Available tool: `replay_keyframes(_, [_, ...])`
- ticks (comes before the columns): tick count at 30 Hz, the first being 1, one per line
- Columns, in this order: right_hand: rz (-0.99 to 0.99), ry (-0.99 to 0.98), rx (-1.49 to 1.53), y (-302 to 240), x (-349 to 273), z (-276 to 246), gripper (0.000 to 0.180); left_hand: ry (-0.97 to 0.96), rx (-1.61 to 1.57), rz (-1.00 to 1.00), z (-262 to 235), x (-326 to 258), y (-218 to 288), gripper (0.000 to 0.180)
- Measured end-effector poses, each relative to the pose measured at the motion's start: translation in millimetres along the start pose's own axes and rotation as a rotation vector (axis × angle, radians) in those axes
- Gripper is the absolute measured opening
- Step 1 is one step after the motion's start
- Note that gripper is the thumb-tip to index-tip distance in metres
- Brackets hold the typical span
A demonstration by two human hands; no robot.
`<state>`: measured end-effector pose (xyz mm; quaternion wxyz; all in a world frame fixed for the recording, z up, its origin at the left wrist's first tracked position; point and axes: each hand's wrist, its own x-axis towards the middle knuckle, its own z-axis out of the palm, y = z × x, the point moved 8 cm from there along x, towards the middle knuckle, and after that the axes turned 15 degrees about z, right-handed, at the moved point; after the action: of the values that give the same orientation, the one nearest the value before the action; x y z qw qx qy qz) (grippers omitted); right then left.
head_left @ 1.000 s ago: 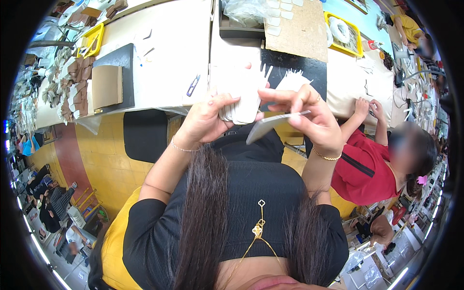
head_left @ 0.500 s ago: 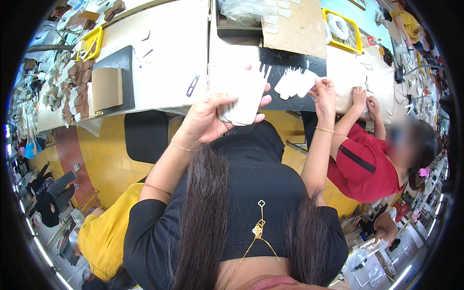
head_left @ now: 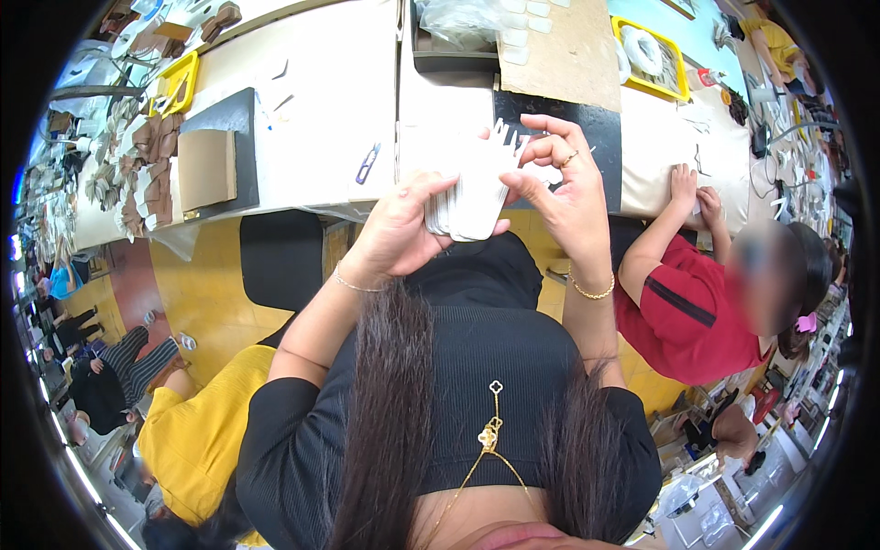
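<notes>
My left hand (head_left: 394,227) is closed round a stack of flat white rounded pieces (head_left: 474,203), held over the near table edge. Narrow white strips fan out from the stack's far end. My right hand (head_left: 576,206) is at the stack's right side, fingers curved and apart, with the thumb against the pieces' edge. Behind its fingers, more white pieces (head_left: 543,174) lie on the black mat (head_left: 605,174), mostly hidden.
A purple-handled thread snipper (head_left: 368,165) lies left of my hands. Further left are a dark board (head_left: 240,147) and a brown block (head_left: 206,167). A brown sheet (head_left: 568,55) and yellow basket (head_left: 683,78) lie beyond. A co-worker in red (head_left: 692,302) sits at right.
My right hand has come left from the loose white pieces on the mat to the stack. Its pinch has loosened. My left hand still holds the stack, its strips now more fanned.
</notes>
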<state>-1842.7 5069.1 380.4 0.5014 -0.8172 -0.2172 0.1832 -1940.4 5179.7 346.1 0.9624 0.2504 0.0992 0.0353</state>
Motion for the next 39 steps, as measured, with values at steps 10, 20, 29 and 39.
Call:
replay_keyframes(10, [0.179, -0.086, 0.805, 35, 5, -20, 0.012, -0.002, -0.116, 0.004, -7, -3, 2, 0.052])
replay_keyframes(20, [0.554, 0.187, 0.816, 227, 12, -53, 0.021, -0.052, -0.241, -0.029, 0, -2, 1, 0.059])
replay_keyframes(29, [0.532, 0.287, 0.162, 217, 22, -44, 0.035, -0.032, -0.153, -0.052, 1, -1, -2, 0.057])
replay_keyframes(39, [0.076, -0.142, 0.300, 19, 13, 17, 0.022, -0.008, -0.119, -0.038, -2, -3, -3, 0.054])
